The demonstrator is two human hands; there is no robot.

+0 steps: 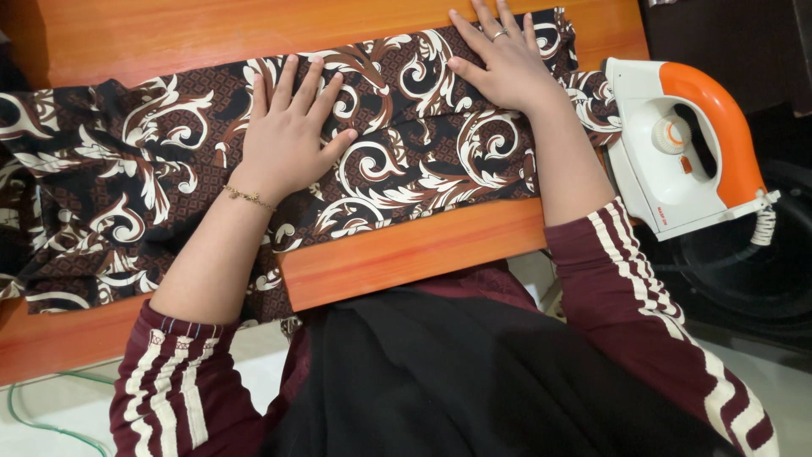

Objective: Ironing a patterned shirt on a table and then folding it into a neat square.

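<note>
A dark brown cloth with white and rust scroll patterns lies spread along an orange wooden table. My left hand presses flat on the cloth near its middle, fingers spread; a thin gold bracelet circles that wrist. My right hand also lies flat on the cloth toward its right end, with a ring on one finger. Neither hand grips anything. Both sleeves are maroon with white stripes.
A white and orange electric iron stands at the table's right end, just right of the cloth, its cord trailing down. The cloth's left part is bunched and hangs over the near edge. A thin green wire lies on the pale floor.
</note>
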